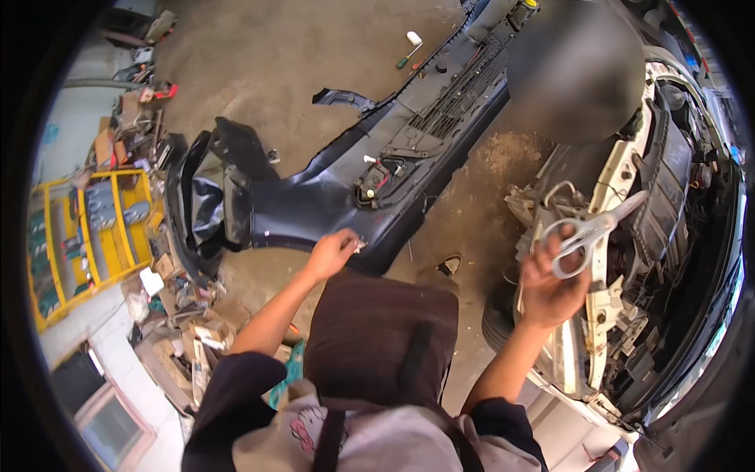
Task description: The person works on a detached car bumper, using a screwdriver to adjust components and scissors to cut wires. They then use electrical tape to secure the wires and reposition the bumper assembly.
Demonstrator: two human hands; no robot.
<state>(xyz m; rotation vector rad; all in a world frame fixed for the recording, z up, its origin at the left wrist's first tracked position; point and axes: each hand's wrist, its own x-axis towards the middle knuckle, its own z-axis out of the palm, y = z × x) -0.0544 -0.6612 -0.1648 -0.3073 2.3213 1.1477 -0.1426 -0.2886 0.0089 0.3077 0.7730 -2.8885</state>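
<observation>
My right hand point(554, 287) holds a pair of scissors point(599, 228) with light grey handles, raised over the white front frame of the car. My left hand point(334, 252) is pinched on a small pale object point(357, 246), too small to name, beside a large black plastic bumper point(295, 208) lying on the floor. A part with red and white bits point(377, 177) sits on the bumper. A dark padded bag or cushion point(381, 330) is in front of my body, between my forearms.
At the right is the car's open front point(617, 181), with a blurred round area above it. The left wall has a yellow rack point(114, 181) and piled cardboard and scraps point(189, 354). A green-handled tool point(403, 62) lies on the concrete floor point(252, 63).
</observation>
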